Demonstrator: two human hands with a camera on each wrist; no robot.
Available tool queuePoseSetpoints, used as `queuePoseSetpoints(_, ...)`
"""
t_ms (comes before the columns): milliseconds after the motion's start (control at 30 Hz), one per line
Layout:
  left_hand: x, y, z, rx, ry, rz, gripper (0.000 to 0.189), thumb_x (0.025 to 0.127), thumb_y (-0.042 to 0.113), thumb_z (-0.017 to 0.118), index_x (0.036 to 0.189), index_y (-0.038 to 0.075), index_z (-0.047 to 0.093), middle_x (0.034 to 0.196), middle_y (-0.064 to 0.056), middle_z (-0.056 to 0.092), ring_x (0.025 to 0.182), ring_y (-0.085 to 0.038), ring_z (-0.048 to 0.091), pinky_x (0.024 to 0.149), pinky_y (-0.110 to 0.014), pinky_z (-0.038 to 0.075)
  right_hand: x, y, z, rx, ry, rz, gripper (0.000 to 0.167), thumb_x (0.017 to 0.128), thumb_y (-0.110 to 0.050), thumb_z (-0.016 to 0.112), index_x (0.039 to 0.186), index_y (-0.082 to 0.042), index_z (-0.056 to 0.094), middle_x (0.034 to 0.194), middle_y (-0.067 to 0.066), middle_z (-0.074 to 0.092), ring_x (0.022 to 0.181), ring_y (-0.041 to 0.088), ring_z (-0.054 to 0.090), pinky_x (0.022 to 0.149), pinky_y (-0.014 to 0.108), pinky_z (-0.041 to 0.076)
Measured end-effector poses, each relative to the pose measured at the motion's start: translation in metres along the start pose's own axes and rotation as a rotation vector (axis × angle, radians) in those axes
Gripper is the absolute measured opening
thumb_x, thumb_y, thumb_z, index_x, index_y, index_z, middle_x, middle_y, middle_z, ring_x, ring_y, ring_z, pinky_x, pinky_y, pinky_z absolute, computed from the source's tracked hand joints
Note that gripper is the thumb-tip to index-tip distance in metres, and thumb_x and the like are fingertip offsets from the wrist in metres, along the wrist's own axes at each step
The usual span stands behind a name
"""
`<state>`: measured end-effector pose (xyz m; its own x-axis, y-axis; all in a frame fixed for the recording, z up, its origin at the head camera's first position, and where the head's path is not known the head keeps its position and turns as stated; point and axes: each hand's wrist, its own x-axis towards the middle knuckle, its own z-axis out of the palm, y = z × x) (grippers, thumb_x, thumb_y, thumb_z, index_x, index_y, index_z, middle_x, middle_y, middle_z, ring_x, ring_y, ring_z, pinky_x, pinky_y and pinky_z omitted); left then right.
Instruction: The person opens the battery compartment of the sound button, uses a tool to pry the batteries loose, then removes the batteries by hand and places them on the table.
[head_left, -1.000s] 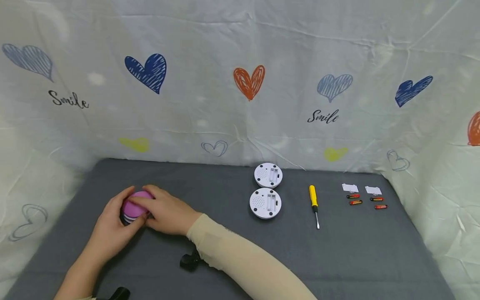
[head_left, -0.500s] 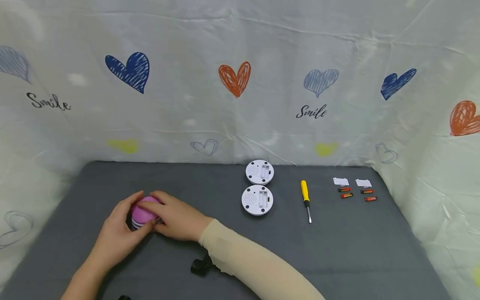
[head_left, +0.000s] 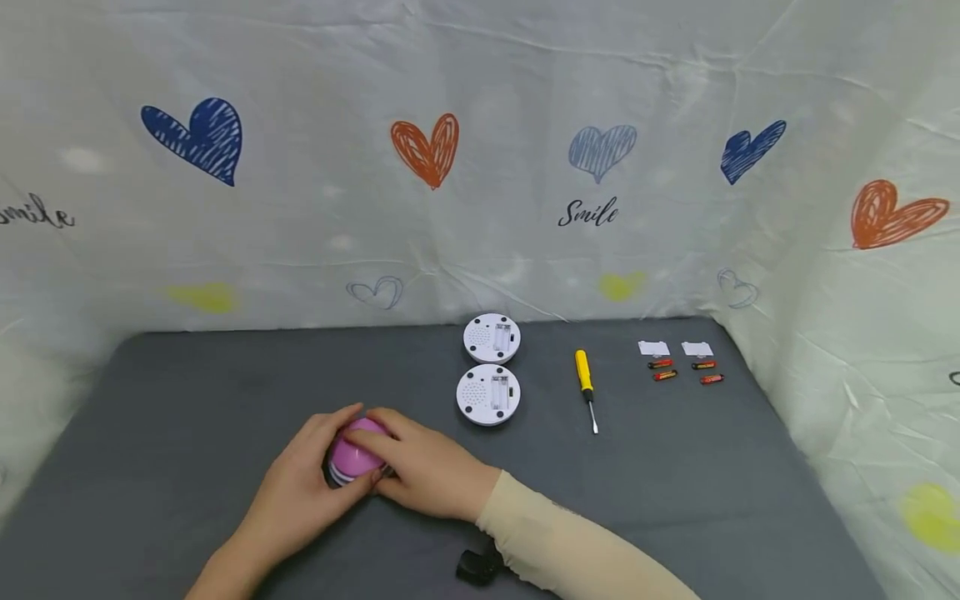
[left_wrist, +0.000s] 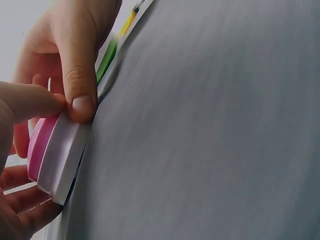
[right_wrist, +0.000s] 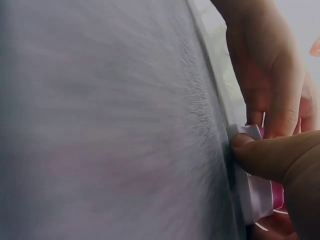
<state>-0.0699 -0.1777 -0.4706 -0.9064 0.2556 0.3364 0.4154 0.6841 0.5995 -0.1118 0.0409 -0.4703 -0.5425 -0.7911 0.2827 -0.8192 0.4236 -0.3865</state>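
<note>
Left hand (head_left: 303, 492) grips a pink-topped white button (head_left: 354, 460) from eight o'clock; button is at seven in the head view. Right hand (head_left: 435, 473) grips it from half past three. Two white discs (head_left: 480, 337) lie at its two o'clock. Between two and three: yellow screwdriver (head_left: 584, 375), then four batteries (head_left: 665, 376) near two white plates (head_left: 654, 348).
</note>
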Motion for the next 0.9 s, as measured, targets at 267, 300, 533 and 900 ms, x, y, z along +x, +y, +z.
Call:
queuePoseSetpoints(267,0.005,0.036,0.023,0.002,-0.062,0.078,0.086,0.076,0.031,0.102,0.150,0.012,0.063,0.124,0.009,0.065,0.107,-0.007,0.061,0.081,-0.034,0.058,-0.057,0.004,-0.019,0.061,0.019,0.036,0.067,0.104,-0.028,0.079,0.163,-0.018,0.049,0.165,0.009,0.044,0.149,0.018,0.050,0.120,0.024,0.038)
queuePoseSetpoints(300,0.006,0.040,0.026,0.002,-0.076,0.086,0.086,0.077,0.033,0.102,0.151,0.012,0.062,0.124,0.009,0.065,0.107,-0.006,0.060,0.081,-0.034,0.058,-0.064,0.005,-0.021,0.067,0.022,0.038,0.067,0.104,-0.027,0.079,0.163,-0.018,0.049,0.165,0.008,0.044,0.149,0.017,0.050,0.120,0.024,0.039)
queuePoseSetpoints(533,0.011,0.070,0.048,0.044,-0.149,0.139,0.090,0.074,0.038,0.102,0.151,0.013,0.063,0.117,0.011,0.062,0.103,-0.009,0.058,0.076,-0.032,0.056,-0.110,0.010,-0.031,0.135,0.038,0.102,0.070,0.101,-0.026,0.084,0.162,-0.019,0.051,0.166,0.003,0.043,0.146,0.016,0.052,0.118,0.027,0.043)
queuePoseSetpoints(900,0.018,0.095,0.083,-0.038,-0.174,0.212,0.089,0.075,0.037,0.103,0.151,0.013,0.063,0.123,0.009,0.062,0.111,-0.012,0.059,0.087,-0.036,0.057,-0.158,0.032,-0.043,0.212,0.146,0.091,0.079,0.095,-0.023,0.090,0.163,-0.015,0.050,0.162,0.003,0.050,0.145,0.016,0.054,0.116,0.031,0.047)
